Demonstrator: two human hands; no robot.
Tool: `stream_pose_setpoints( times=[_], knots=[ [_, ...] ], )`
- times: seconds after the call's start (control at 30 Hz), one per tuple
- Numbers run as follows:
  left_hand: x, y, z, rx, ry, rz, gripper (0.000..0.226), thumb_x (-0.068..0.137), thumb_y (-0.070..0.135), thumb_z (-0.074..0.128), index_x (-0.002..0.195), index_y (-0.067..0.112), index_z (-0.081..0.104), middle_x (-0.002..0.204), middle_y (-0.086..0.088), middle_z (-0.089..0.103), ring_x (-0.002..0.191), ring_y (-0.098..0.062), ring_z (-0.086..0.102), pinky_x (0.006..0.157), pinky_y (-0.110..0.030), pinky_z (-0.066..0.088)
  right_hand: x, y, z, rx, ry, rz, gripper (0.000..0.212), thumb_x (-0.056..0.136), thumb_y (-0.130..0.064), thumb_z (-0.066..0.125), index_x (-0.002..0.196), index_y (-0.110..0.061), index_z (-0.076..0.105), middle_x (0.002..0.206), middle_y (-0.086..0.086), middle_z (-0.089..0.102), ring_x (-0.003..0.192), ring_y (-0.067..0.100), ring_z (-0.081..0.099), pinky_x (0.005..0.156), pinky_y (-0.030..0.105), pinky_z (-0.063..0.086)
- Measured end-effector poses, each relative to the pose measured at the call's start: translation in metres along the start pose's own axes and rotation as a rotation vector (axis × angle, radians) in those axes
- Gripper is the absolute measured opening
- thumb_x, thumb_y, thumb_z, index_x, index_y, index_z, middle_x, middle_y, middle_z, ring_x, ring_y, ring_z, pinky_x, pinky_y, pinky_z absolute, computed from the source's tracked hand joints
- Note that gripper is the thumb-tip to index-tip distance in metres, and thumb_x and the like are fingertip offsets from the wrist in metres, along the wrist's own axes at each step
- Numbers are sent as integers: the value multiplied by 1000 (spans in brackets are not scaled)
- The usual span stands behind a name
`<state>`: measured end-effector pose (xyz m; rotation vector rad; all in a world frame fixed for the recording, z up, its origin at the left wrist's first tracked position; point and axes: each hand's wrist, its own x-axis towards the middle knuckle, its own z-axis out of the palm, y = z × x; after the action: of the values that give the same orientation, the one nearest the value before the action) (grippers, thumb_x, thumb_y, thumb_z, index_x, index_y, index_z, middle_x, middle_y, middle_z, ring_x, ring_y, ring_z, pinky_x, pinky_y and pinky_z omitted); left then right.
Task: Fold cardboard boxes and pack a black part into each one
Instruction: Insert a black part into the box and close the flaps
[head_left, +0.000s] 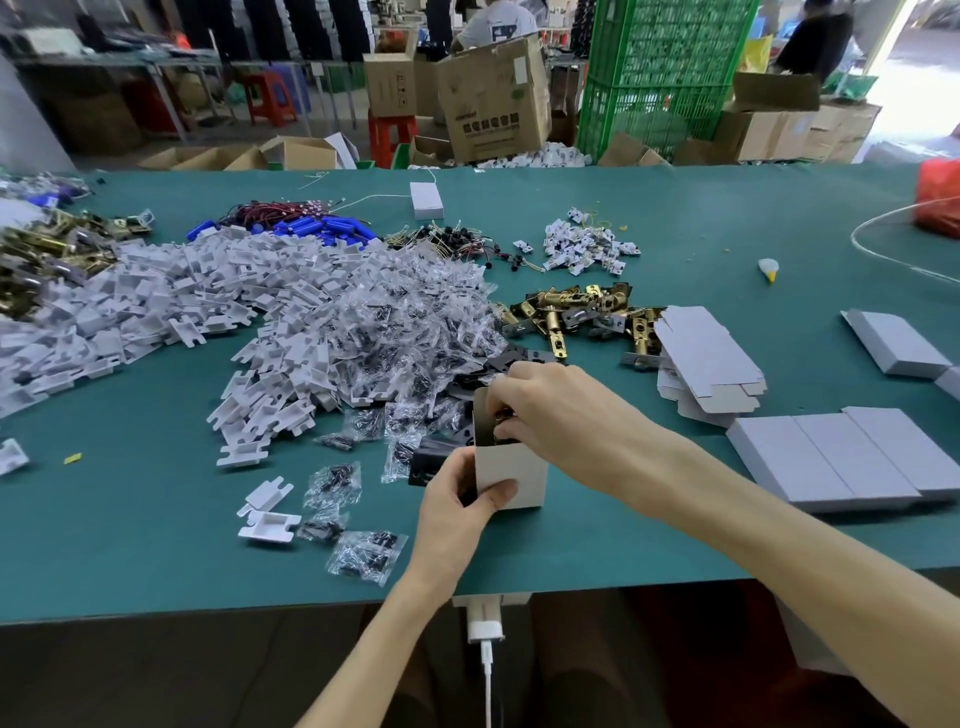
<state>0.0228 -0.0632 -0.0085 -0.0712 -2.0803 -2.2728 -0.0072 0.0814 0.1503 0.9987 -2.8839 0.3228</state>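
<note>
1. Box (511, 475) stands upright on the table (156, 519), near the middle of the near edge, with its top open.
2. Left hand (457, 506) grips the box low down, thumb on its near face and fingers round its left side.
3. Right hand (550, 410) sits at the open top, fingers curled down into it over something dark. Whether they pinch it I cannot tell.
4. Black parts (522, 356) lie heaped just behind the box, and another dark piece lies just left of it.
5. Bags (405, 322) of small dark bits and white clips (208, 296) cover the table's left half.
6. Brass latches (571, 312) lie behind the parts, with flat blanks (706, 358) to their right.
7. Closed boxes (852, 457) sit in a row near the right edge.
</note>
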Motion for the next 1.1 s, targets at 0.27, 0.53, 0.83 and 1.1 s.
stream_pose_setpoints(
  times=[0.27,0.53,0.83,1.1],
  knots=[
    [0,-4,-1,9,-8,-24,29,91,11,80,113,23,68,109,1,76,106,-18,70,85,-28,56,3,3,6,-105,-111,35,12,99,-22,64,95,-12,60,95,3,61,90,30,63,70,40,49],
    [0,-5,0,8,-10,-20,29,90,10,80,114,21,68,107,2,76,105,-17,70,85,-27,57,3,-4,4,-275,-294,24,25,89,9,48,83,-15,43,73,1,37,71,33,49,56,37,35],
    [0,-4,-1,55,-18,29,27,91,11,79,103,33,70,99,3,73,96,-16,68,81,-23,54,1,-8,6,-179,-346,6,33,108,-37,44,86,-14,50,91,6,59,81,31,61,68,40,50],
    [1,-3,0,59,-5,12,28,89,16,78,107,35,69,103,5,75,100,-14,70,84,-27,57,10,-22,9,-349,-28,-58,20,104,-26,55,88,-19,45,84,-2,60,78,25,65,48,30,29]
  ],
)
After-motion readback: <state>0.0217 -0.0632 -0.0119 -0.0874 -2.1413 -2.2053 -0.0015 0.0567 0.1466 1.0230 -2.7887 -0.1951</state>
